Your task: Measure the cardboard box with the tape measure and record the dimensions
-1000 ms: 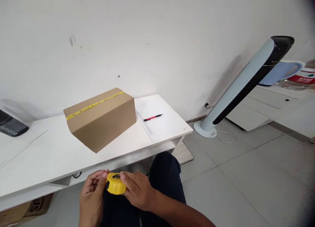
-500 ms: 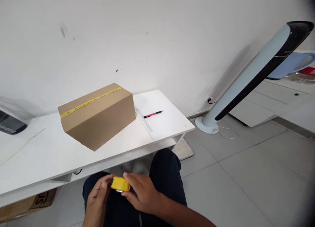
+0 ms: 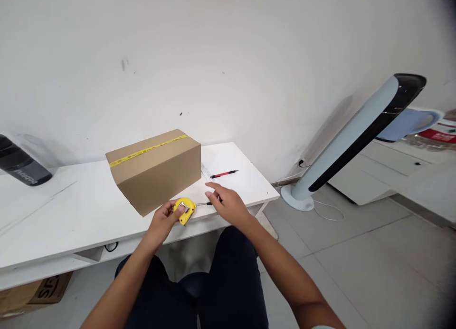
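My left hand [image 3: 163,224] grips a yellow tape measure [image 3: 185,210] by its side, the thumb resting on its metal clip, just over the front edge of the white table. From the tape measure a thin dark wrist strap [image 3: 204,204] runs straight across to my right hand [image 3: 230,204]. The strap's end lies in that hand, below the thumb, while the index finger stretches out above. Behind my left hand stands a closed cardboard box [image 3: 160,177] with yellow printed tape along its top. A red and black pen [image 3: 224,174] lies to the right of the box, beyond my right hand.
A printed sheet [image 3: 205,172] lies partly behind my right hand on the white table [image 3: 89,210]. At the left is a dark bottle [image 3: 24,165]. A tower fan [image 3: 349,143] stands right of the table. Another carton [image 3: 39,293] sits below.
Both hands have risen from above my lap to the table's front edge with the tape measure. It has turned to show its clip side. My right hand has moved off its body to the strap.
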Tool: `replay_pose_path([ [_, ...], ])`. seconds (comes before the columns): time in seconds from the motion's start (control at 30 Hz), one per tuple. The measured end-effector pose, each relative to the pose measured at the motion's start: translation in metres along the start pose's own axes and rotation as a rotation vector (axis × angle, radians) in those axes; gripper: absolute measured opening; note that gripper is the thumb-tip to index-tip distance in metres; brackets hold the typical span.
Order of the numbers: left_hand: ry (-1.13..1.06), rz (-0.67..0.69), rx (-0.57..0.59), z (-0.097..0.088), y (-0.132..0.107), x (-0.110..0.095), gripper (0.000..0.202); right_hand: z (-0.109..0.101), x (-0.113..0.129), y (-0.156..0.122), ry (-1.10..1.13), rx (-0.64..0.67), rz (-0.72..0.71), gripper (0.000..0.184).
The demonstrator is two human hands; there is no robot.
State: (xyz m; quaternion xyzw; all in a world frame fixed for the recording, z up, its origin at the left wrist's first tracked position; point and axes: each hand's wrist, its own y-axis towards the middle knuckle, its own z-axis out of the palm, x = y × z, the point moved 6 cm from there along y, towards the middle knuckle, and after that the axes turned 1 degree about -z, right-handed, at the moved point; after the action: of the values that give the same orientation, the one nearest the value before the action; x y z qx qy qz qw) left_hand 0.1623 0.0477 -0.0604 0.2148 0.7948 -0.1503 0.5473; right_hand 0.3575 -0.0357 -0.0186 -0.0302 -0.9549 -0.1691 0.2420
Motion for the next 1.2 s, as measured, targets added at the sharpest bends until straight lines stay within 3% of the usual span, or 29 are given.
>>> replay_pose_path([
  [0.1, 0.124, 0.043, 0.034, 0.002, 0.025, -0.005, 0.067, 0.006, -0.024, 0.025, -0.174, 0.106, -0.002, 0.038],
  [0.2, 0.298, 0.094, 0.044, 0.006, 0.037, -0.012, 0.056, 0.026, -0.038, 0.041, -0.299, 0.179, -0.001, 0.036],
  [0.33, 0.504, 0.168, 0.045, 0.011, 0.037, -0.020, 0.037, 0.051, -0.035, 0.050, -0.404, 0.222, -0.045, 0.040],
  [0.43, 0.625, 0.188, 0.027, 0.012, 0.031, -0.019, 0.036, 0.058, -0.028, 0.056, -0.438, 0.221, -0.096, 0.038],
  [0.6, 0.762, 0.163, -0.027, 0.010, 0.021, -0.010, 0.042, 0.045, -0.037, 0.073, -0.483, 0.166, -0.135, 0.038],
  [0.9, 0.902, 0.141, -0.006, 0.010, 0.024, -0.009, 0.042, 0.000, -0.119, 0.076, -0.463, 0.063, -0.015, 0.044],
  [1.03, 0.940, 0.154, -0.002, 0.009, 0.028, -0.011, 0.041, 0.001, -0.140, 0.069, -0.427, 0.028, 0.049, 0.044],
  [1.2, 1.026, 0.179, -0.040, 0.009, 0.030, -0.011, 0.037, 0.011, -0.146, 0.067, -0.303, -0.059, 0.136, 0.036],
])
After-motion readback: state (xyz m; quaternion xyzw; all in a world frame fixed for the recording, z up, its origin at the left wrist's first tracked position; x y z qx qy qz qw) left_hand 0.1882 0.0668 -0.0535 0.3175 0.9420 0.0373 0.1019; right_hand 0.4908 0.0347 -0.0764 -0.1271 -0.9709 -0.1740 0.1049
